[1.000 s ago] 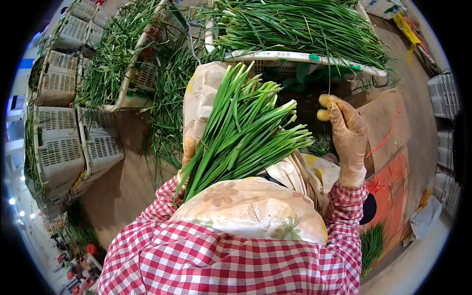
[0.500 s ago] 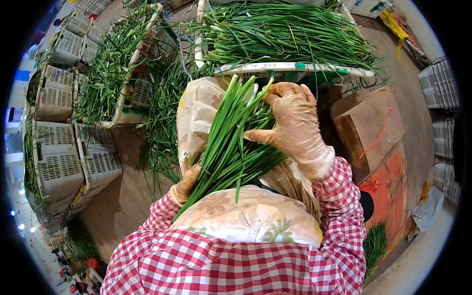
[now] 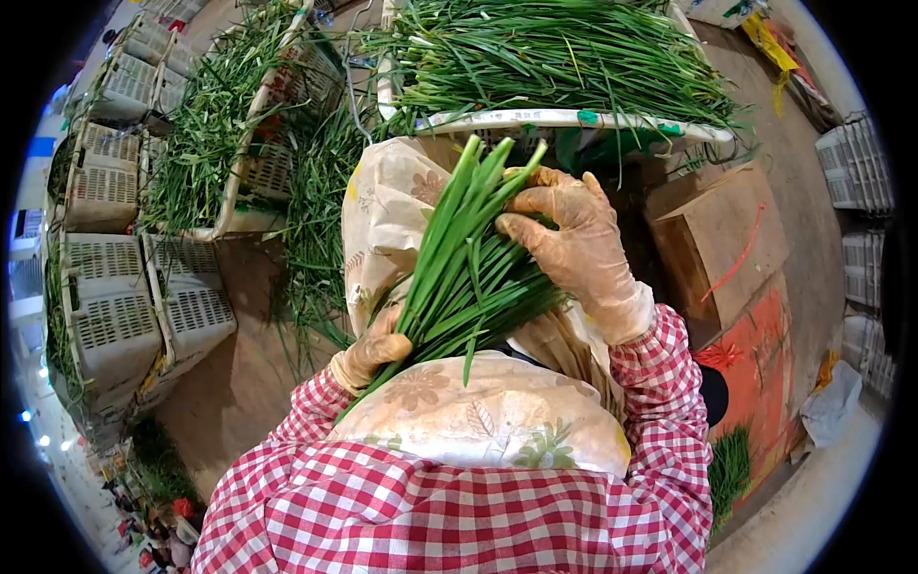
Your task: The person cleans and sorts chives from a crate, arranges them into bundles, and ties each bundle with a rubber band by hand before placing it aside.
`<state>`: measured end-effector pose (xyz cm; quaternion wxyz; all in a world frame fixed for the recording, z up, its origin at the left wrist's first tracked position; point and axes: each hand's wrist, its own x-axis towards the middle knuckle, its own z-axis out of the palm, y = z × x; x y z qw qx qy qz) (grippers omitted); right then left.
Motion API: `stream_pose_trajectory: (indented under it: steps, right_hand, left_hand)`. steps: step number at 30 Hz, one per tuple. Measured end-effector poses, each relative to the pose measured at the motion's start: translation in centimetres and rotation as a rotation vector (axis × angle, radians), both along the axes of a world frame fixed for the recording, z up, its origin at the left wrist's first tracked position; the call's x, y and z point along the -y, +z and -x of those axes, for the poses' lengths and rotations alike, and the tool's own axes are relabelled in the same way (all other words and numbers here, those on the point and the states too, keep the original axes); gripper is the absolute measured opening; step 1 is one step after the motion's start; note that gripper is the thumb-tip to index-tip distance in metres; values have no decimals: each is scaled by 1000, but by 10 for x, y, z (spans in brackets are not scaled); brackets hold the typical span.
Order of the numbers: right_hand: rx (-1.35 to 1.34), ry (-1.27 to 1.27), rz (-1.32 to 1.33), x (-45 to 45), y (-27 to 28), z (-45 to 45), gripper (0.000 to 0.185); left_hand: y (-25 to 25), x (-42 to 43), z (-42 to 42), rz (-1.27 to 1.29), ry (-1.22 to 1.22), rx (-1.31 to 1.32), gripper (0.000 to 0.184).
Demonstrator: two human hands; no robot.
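Observation:
A bunch of long green garlic chives (image 3: 459,253) lies slantwise over my lap, its pale cut ends pointing up and away from me. My left hand (image 3: 376,352), in a thin stained glove, wraps round the lower left part of the bunch, thumb on top. At the upper right side of the bunch is my right hand (image 3: 569,239), gloved the same way. Its thumb and fingers close on some stalks near the cut ends; part of the fingers is hidden behind the leaves. Beneath the bunch spreads a floral apron (image 3: 478,407).
Ahead stands a crate (image 3: 535,119) heaped with chives. To the left a second crate (image 3: 234,182) holds loose leaves, with more on the floor beside it. White crates (image 3: 110,316) line the far left. A cardboard box (image 3: 722,239) and red mat (image 3: 755,383) lie right.
My right thumb has moved in toward the fingers, near the cut ends. My left hand has come up and further over the bunch, its thumb now showing on the leaves.

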<state>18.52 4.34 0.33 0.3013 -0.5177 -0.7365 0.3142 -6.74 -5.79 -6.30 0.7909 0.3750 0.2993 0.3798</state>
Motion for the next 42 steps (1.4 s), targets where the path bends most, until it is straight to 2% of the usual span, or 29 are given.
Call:
stream_pose_trajectory:
  steps: [2, 4, 5, 8, 9, 12, 15, 18, 20, 22, 25, 29, 30, 31, 32, 33, 34, 36, 38, 39, 40, 41, 42]
  right_hand:
    - [17, -69, -85, 2, -11, 7, 17]
    - [487, -123, -356, 2, -24, 11, 15]
    - [512, -144, -498, -1, -33, 12, 14]
    - [521, -126, -547, -5, -45, 8, 13]
    - [466, -109, -463, -4, -44, 6, 13]
    - [425, -121, -429, -9, -47, -1, 12]
    - [378, -141, -528, -11, -51, -5, 12]
    - [344, -141, -582, -15, -53, -12, 13]
    - [421, -158, -573, -19, -56, -17, 13]
    - [368, -154, -616, -25, -57, -19, 10]
    - [342, -75, -719, -27, -57, -27, 9]
    - [320, -58, -629, -37, -52, -47, 9]
    - [249, -127, -618, -46, -49, -62, 7]
    - [181, -306, -517, -52, -52, -79, 4]
    - [-49, -494, -241, -54, -48, -93, 6]
    - [-233, -627, -119, -67, -63, -118, 15]
    - [205, -664, -99, -68, -56, -131, 22]
    - [959, -567, 97, -87, -105, -166, 27]
    - [950, -584, 307, -85, -107, -147, 29]
    - [789, -541, 193, -75, -85, -124, 32]
    - [741, -214, 54, -71, -64, -107, 36]
    - [129, -143, 73, -62, -46, -87, 39]
    - [12, -76, 73, -58, -34, -65, 47]
  left_hand:
    - [8, -3, -1, 171, -114, 44, 72]
    - [12, -4, -5, 186, -113, 20, 74]
    - [13, -4, -6, 202, -109, -7, 75]
    - [7, -3, -1, 263, -104, -20, 75]
    - [8, -3, -2, 261, -107, -20, 75]
    - [10, -2, -4, 281, -49, -5, 70]
    - [0, 1, -3, 355, 52, -28, 57]
    - [11, -3, -7, 282, 81, -67, 55]
    - [8, -1, -5, 302, 84, -66, 54]
    - [-6, 3, 2, 319, 91, -61, 52]
    - [-22, 7, 11, 432, -15, 161, 50]
    - [-13, 6, 12, 422, -22, 80, 50]
    - [-7, 7, 11, 333, -12, -28, 51]
    - [-4, 7, 10, 243, -3, -133, 51]
    - [-6, 8, 11, 241, -3, -130, 51]
    - [-8, 10, 15, 299, -3, -136, 51]
    - [-10, 12, 18, 355, -3, -142, 51]
    - [-17, 14, 22, 334, -8, -167, 51]
    - [-22, 14, 22, 318, -9, -190, 51]
    - [-24, 14, 23, 311, -13, -191, 51]
    - [-25, 15, 24, 307, -19, -196, 51]
    - [-24, 15, 24, 313, -22, -204, 51]
    - [-22, 12, 24, 270, -60, -199, 52]
